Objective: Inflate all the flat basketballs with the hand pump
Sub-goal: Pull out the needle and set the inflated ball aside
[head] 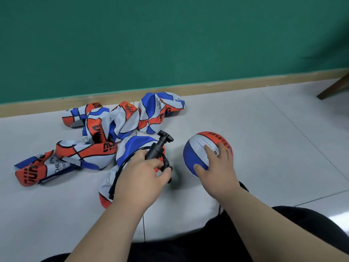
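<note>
- Hand pump [157,149]: black, short barrel with T-handle at top, centre of frame; thin black hose [120,167] loops down to lower left. Rigid and light by the look of it; best held round the barrel, the hose left slack.
- Left hand [140,176]: curled round the pump's lower barrel, thumb and fingers near the hose fitting.
- Right hand [219,165]: spread flat, palm on the round ball, fingers apart, not gripping.
- Inflated basketball [205,153]: right of centre, on the floor [273,138], just beside the pump. Blue, white and orange panels; appears firm and liable to roll, so steadying from above suits it. Small printed characters along the orange band, not legible.
- Flat basketballs [90,137]: crumpled heap, left and upper centre of frame, one directly under the pump. Limp, foldable, likely light; take by a panel edge and find the valve.
- Lettering: large black block print on orange panels, inverted and unclear; "...EN" partly readable on a white panel; fine print too small.
- Judgement: one ball done, most remain.
</note>
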